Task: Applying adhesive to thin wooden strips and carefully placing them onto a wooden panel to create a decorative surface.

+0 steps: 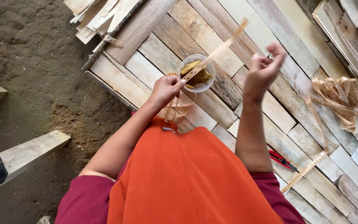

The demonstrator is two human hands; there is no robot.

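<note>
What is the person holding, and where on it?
The left hand grips a thin perforated strip near its lower end, over a clear cup. The right hand looks pinched; holding anything cannot be told.
</note>
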